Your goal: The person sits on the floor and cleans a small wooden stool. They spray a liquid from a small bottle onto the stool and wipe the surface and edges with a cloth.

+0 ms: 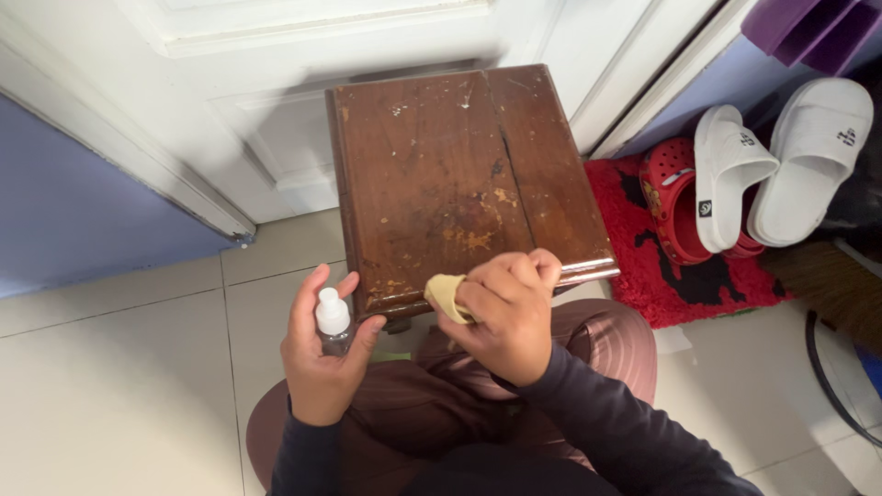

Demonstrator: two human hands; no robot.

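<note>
Left hand [322, 354], lower centre-left of the frame: fingers curled round a small clear bottle [333, 326] with a white cap, thumb on one side, fingertips on the other, bottle upright in the palm and held just off the near left corner of the stool [459, 174]. Right hand [505, 312], lower centre: closed into a loose fist, fingers bunched tight on a folded yellow cloth [444, 294], and the cloth pokes out to the left of the knuckles, right at the stool's near edge. Whether the cloth actually touches the wood is hard to tell from here. The two hands are close, bottle and cloth just beside each other, not touching. Around them: a white door [303, 83] fills the top of the frame behind the stool, pale floor tiles [119, 367] spread across the lower left, and on the right a red mat [661, 276] carries red clogs [669, 197] and white slippers [776, 165]. Nothing lies on the stool top; only the right hand overlaps its front edge. The stool itself is dark brown wood, square-topped, with a crack running down the middle, scuffs, pale flecks and worn orange patches toward the near side.
</note>
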